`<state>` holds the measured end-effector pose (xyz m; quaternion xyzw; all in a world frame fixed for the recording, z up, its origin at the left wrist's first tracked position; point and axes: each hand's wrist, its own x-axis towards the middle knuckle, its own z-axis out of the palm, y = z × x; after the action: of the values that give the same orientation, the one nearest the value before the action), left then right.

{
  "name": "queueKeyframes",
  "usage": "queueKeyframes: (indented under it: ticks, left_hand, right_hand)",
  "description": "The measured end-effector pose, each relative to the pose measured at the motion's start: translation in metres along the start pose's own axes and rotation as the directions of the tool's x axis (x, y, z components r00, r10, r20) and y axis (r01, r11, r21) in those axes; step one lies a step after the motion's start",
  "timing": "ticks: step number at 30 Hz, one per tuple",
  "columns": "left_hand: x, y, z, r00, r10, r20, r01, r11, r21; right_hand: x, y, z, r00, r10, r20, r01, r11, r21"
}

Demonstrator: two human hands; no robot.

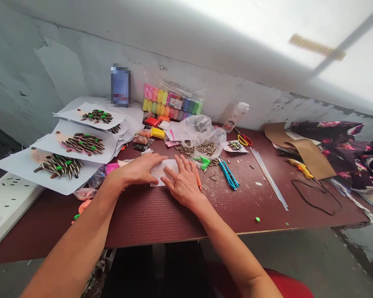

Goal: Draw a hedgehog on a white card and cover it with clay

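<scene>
A: The left hand point(141, 169) is lying flat, fingers released, pressing on the left part of a white paper point(165, 169) near the middle of the red table point(161, 215).

B: And the right hand point(182, 181)?

A: It is also lying open, palm down, covering the paper's right edge. An orange pencil point(199, 180) is lying just beside it.

B: Anything nearby?

A: 2 blue cutters point(228, 174) are lying to the right, and a bag of seeds point(202, 142) is sitting behind.

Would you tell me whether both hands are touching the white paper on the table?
Touching: the head view shows the left hand and right hand pressed flat on the white paper.
</scene>
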<state>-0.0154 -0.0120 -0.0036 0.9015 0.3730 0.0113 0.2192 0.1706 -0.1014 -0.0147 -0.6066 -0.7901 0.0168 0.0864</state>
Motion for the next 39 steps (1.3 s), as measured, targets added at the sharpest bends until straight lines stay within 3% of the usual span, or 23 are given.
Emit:
queueKeyframes:
  ticks: [7,14,39]
  left_hand:
    - [-0.0004,-0.0017,0.0042,0.998,-0.021,-0.062,0.02,1.0,-0.013]
    - [0.0008,0.0004,0.0018,0.999,-0.032,-0.04,0.032,0.999,-0.011]
    - [0.0007,0.0058,0.0001,0.999,-0.03,-0.038,0.031,0.999,0.027]
  right_hand:
    - [0.0017,-0.0006,-0.0017,0.998,0.065,0.024,-0.065,0.998,-0.009]
    - [-0.0052,0.0089,0.0057,0.995,0.098,-0.009,-0.098,0.995,-0.028]
    - [0.0024,0.0093,0.0078,0.992,0.118,-0.035,-0.119,0.992,-0.03]
